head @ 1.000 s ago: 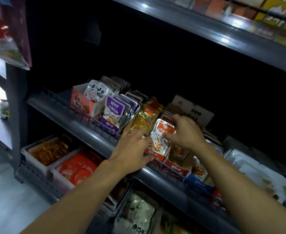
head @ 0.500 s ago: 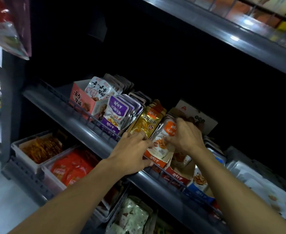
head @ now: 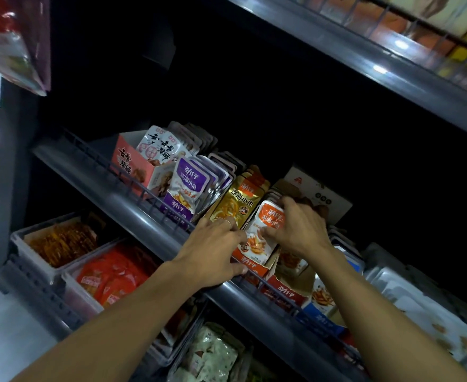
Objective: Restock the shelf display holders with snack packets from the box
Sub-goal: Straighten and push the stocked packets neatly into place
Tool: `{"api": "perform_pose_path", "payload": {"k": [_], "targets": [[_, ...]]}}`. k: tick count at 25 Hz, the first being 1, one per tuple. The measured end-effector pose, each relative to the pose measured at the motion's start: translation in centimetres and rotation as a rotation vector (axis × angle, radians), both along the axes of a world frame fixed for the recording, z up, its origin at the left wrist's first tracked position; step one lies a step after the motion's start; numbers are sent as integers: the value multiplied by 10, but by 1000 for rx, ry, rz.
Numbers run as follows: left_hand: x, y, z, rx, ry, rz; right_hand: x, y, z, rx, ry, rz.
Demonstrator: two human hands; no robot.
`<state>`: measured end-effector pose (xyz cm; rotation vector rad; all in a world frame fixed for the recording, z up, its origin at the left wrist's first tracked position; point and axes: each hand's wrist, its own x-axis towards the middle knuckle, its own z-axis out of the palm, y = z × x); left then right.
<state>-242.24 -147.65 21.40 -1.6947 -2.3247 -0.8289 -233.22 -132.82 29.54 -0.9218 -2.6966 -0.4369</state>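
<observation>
Dim store shelf (head: 133, 208), holders looking mostly stocked; right hand (head: 299, 230) is gripping orange packet (head: 265, 230), seating it; left hand (head: 213, 249) is lying open, steadying the holder front.

both hands (head: 299, 230) on orange packets (head: 265, 230)

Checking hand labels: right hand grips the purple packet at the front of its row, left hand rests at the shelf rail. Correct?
Not purple. The head view shows the right hand gripping the orange packet; the purple packet sits untouched further left. The left hand rests at the shelf rail.
</observation>
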Motion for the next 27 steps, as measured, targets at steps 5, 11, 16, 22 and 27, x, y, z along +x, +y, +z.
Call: {"api": "perform_pose_path", "payload": {"k": [5,11,16,22,27], "targets": [[1,-1,0,5,-1,-5,1,-7,0,120,81,23],[1,-1,1,-2,-6,-4,4,-6,-3,60,30,-7],[1,-2,3,-6,-10,-5,1,-4,2,74,45,1],[14,-6,20,48,0,4,34,-4,21,78,120,17],[62,5,30,64,-11,-100,100,6,49,51,15,-75]]}}
